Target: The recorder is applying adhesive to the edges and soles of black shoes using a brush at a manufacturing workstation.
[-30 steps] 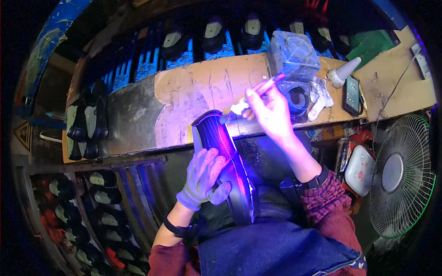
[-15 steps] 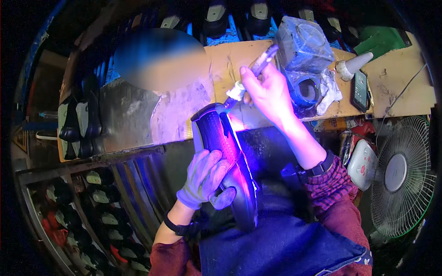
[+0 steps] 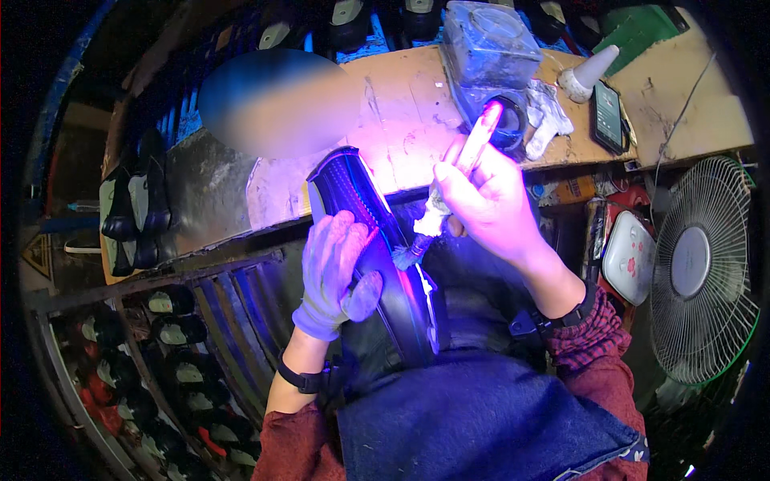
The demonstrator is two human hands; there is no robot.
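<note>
My left hand (image 3: 335, 272), in a pale glove, grips a dark shoe sole (image 3: 377, 240) that stands on edge over my lap and glows under violet light. My bare right hand (image 3: 489, 200) holds a small brush (image 3: 421, 236) by its handle. The brush's whitish bristle tip touches the sole's right edge near its middle. One finger of my right hand points up.
A worn wooden bench (image 3: 401, 112) carries a clear plastic container (image 3: 489, 48), a round dark pot (image 3: 509, 128), a white cone nozzle (image 3: 589, 68) and a phone (image 3: 607, 116). A fan (image 3: 702, 272) stands at right. Racks of dark shoes (image 3: 160, 353) fill the left.
My right hand came down from the pot on the bench and brought the brush to the sole's edge. My left hand kept its grip on the sole.
</note>
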